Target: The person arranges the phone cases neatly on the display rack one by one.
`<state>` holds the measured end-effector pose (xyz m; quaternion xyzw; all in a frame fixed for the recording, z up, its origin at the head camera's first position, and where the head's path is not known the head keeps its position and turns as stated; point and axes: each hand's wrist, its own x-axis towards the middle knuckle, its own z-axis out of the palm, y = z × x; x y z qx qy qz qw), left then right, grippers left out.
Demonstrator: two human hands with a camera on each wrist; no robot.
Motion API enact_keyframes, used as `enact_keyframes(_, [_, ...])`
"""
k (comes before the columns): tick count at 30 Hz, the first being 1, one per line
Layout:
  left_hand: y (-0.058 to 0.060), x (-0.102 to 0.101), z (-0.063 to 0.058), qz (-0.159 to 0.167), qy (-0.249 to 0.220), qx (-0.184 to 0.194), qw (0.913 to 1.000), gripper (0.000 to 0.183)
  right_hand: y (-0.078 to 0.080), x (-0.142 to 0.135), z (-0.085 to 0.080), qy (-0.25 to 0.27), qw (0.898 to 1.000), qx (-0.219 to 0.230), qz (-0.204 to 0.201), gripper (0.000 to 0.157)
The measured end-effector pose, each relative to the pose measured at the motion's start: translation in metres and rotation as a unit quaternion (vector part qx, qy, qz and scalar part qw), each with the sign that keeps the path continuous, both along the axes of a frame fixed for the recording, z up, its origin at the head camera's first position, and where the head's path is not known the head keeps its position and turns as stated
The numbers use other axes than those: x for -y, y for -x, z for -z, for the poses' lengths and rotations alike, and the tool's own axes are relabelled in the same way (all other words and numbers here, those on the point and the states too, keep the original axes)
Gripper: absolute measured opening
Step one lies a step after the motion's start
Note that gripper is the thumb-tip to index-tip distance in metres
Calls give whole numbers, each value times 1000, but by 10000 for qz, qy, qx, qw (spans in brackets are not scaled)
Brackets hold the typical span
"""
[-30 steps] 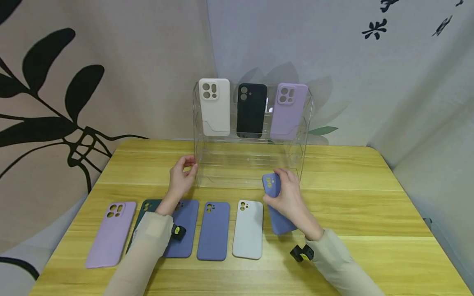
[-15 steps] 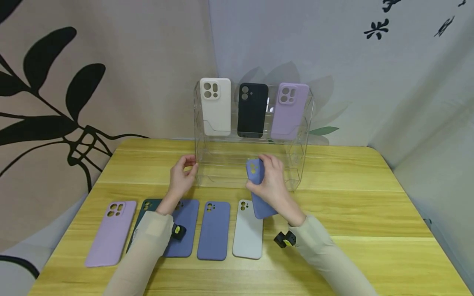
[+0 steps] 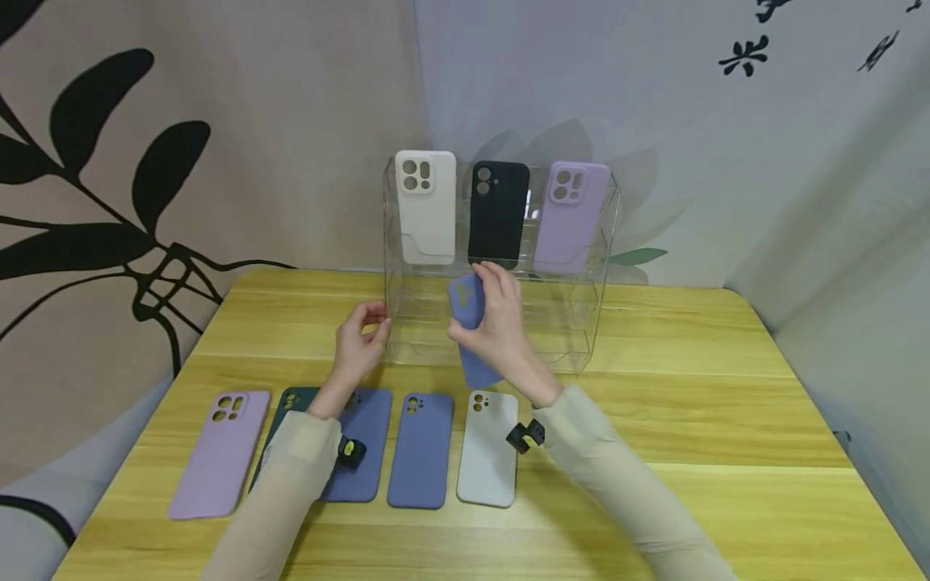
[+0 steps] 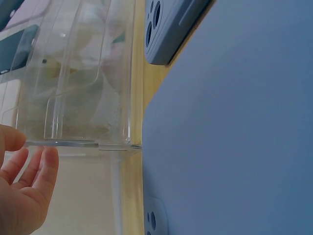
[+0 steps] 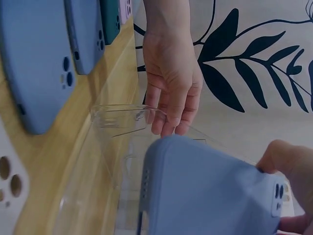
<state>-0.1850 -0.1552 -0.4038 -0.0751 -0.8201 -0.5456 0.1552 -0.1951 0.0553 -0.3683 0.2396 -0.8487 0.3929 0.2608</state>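
Observation:
My right hand [image 3: 500,323] grips a blue phone case [image 3: 468,303] by its edges, held tilted before the lower tier of a clear acrylic display rack [image 3: 596,323]. The right wrist view has that blue phone case [image 5: 210,191] close up, camera cutouts at the right. At the rack's left side, my left hand [image 3: 361,339] pinches the side panel; the left wrist view has the thumb and fingers [image 4: 46,171] on either side of its edge. On the upper tier stand a white case [image 3: 427,218], a black case [image 3: 498,211] and a light purple case [image 3: 572,214].
Along the table [image 3: 690,403] front lie a light purple case [image 3: 218,460], a dark green case [image 3: 291,401] partly under my left arm, a blue case [image 3: 370,444], another blue case [image 3: 420,452] and a white case [image 3: 487,452]. Behind the rack hangs a patterned curtain [image 3: 305,121].
My right hand has carried the blue phone case left and away from me, from the right of the row to in front of the rack. The left hand has stayed at the rack's side.

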Motion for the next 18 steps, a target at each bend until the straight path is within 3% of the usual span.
enact_keyframes(5, [1, 1, 2, 15, -47, 27, 10000, 23, 14, 16, -7, 31, 9989, -465, -30, 69])
enact_keyframes(15, [1, 2, 3, -6, -10, 48, 10000, 24, 39, 44, -22, 122, 9958, -906, -12, 72])
enact_keyframes(18, [5, 3, 8, -7, 2, 41, 10000, 24, 46, 50, -26, 155, 9941, -1071, 113, 72])
